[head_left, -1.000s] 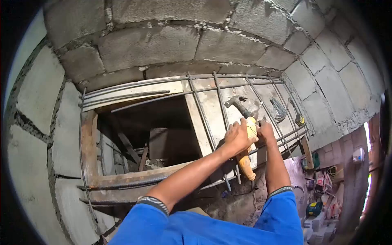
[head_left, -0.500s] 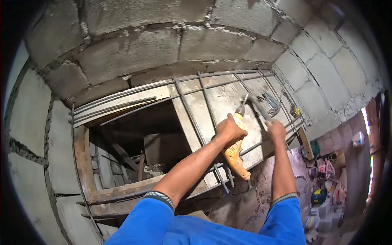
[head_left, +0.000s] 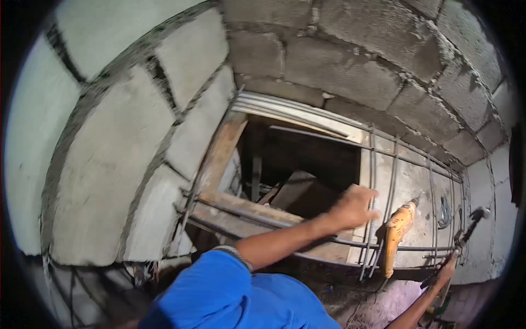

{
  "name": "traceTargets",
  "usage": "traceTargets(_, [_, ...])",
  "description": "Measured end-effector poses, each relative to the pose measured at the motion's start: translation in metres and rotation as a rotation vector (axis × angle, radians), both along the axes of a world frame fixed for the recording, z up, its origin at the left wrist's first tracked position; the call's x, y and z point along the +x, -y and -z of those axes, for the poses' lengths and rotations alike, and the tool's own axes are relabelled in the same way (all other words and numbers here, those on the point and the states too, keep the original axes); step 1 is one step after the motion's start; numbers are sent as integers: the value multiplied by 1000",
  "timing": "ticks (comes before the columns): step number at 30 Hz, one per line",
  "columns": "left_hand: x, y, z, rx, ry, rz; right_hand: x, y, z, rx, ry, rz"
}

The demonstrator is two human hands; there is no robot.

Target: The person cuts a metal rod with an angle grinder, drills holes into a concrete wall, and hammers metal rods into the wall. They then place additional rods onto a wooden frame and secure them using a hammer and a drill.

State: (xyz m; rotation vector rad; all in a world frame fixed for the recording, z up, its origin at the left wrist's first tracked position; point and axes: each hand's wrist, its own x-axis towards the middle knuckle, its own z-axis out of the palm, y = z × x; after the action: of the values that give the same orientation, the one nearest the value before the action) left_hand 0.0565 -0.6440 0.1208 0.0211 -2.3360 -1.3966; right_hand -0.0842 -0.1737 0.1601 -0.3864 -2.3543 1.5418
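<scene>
My left hand (head_left: 353,207) is raised over the right edge of the framed opening, its fingers curled beside a vertical rebar (head_left: 373,181); I see nothing held in it, though motion blurs it slightly. To its right, a yellow-orange power drill (head_left: 399,230) lies on the board across the rebar, its bit pointing away from me. At the far right my right hand (head_left: 448,266) is closed round the handle of a dark hammer (head_left: 472,227), whose head points up near the block wall. The hand's fingers are partly hidden.
Crossed rebars (head_left: 416,159) span the wooden board (head_left: 412,178). Left of it gapes a dark opening inside a timber frame (head_left: 219,148), with loose planks below. A coil of wire (head_left: 444,213) lies on the board. Concrete block walls (head_left: 350,60) enclose the back and sides.
My view has swung left. My left hand has let go of the drill, which now rests on the board, and has moved left. The right hand still holds the hammer, now farther right.
</scene>
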Motion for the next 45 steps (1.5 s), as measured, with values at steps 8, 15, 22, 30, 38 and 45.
traceTargets(8, [257,196,-64,104,312,-680,61,146,-58,-512,-222,-666])
traceTargets(15, [306,226,-14,-612,870,-494,110,252,-35,-768,-12,-1140])
traceTargets(22, [293,241,51,-667,469,-861,200,304,-12,-596,-3,-1210])
traceTargets(30, [293,261,81,-636,360,-814,224,273,6,-525,74,-1104])
traceTargets(38, [286,255,63,-580,255,-910,235,260,4,-410,89,-985])
traceTargets(45, [279,293,64,-192,560,-592,232,274,26,-270,98,-1148])
